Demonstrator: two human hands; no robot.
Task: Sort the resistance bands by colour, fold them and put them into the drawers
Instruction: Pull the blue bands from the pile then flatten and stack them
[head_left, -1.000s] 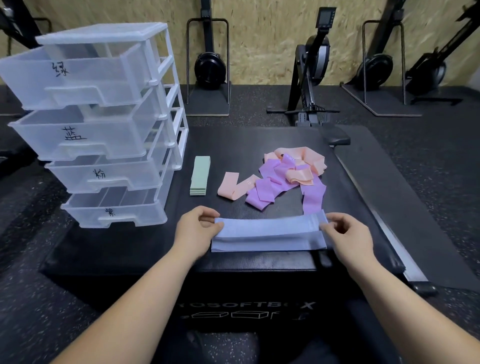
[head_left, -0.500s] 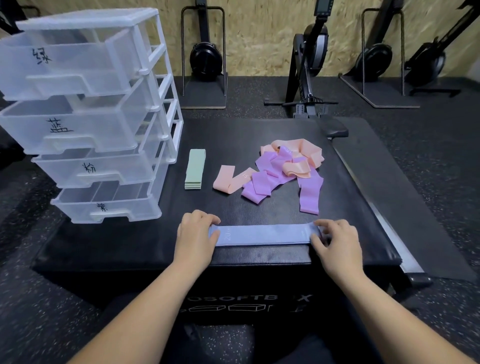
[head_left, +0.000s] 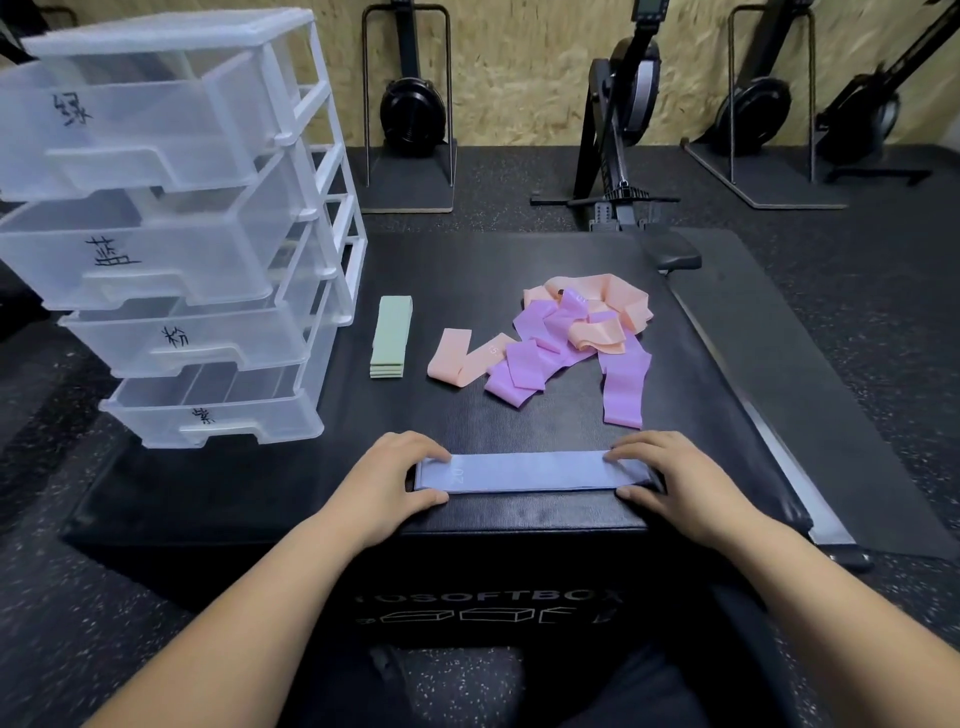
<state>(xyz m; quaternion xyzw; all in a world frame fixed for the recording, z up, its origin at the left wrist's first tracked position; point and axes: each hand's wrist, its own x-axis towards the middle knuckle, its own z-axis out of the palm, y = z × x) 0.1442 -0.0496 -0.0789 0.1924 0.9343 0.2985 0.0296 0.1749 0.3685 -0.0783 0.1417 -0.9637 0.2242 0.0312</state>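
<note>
Gym bg: chipboard wall (head_left: 519, 62) at 12, black speckled floor (head_left: 519, 176) below it, rowers (head_left: 623, 130) stood along the wall.
Surface: black soft box (head_left: 467, 415), white lettering on its near face, partly cut off; dark mat (head_left: 810, 364) beside it at 3.
Blue band: (head_left: 530, 472) lies flat on box top close to the near edge, at 6, long side running 9-to-3. Layers doubled over, pale "20" print nr its left end.
Left hand: (head_left: 389, 478) rests on band's 9 o'clock end. Fingers over the far edge, thumb by the near edge, pressing it flat, not clenched.
Right hand: (head_left: 670, 483) same on the 3 o'clock end. Fingers on top, thumb along near edge, band's tip under the palm.
Drawer unit: (head_left: 171, 234) clear plastic, 4 drawers, at 10 on box top. Every drawer pulled partway out, each w/ a handwritten black mark on the front.
Green stack: (head_left: 390, 336) folded bands piled neatly, at 11 from blue band, just right of the unit, not touching it.
Pink band: (head_left: 451, 358) loose, bent in a V, betw green stack & heap, meeting heap's purple edge.
Heap: (head_left: 571, 332) pink & purple bands tangled, at 1 from blue band.
Purple strip: (head_left: 623, 384) trails out of heap toward right hand, ends near its fingers.
</note>
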